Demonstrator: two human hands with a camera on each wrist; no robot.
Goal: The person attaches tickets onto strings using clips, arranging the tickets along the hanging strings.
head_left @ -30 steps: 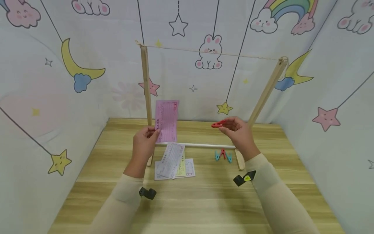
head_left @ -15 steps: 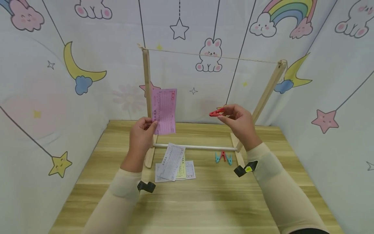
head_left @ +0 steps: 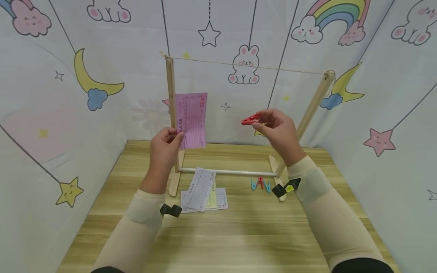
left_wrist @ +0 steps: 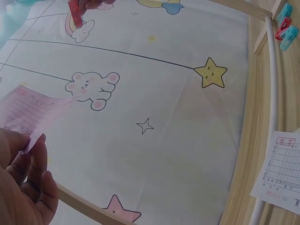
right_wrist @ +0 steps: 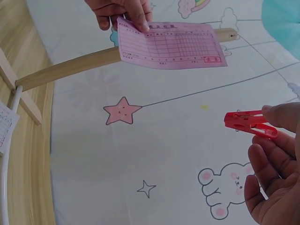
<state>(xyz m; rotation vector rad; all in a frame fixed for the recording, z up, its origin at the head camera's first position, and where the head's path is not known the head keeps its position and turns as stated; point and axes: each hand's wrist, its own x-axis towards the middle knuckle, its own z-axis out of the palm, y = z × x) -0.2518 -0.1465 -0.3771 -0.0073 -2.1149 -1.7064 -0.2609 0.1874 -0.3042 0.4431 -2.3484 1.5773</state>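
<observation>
From my end, the left hand [head_left: 164, 149] pinches the pink printed paper slip [head_left: 192, 117] low on its left edge, beside the tan wooden left post [head_left: 170, 91] and below the thin beige string [head_left: 211, 61]. The right hand [head_left: 280, 127] pinches the small red plastic clothespin [head_left: 250, 119], nose toward the slip, well apart from it. I'd keep the left pinch light to avoid creasing, level the slip's top edge, and grip the clothespin far back for an even squeeze. The head view gives me the whole string, plus three teal and red clothespins [head_left: 260, 182] on the pale wooden desk [head_left: 239, 235], absent from the right wrist view. Only the left wrist view makes the slip's curl obvious.
</observation>
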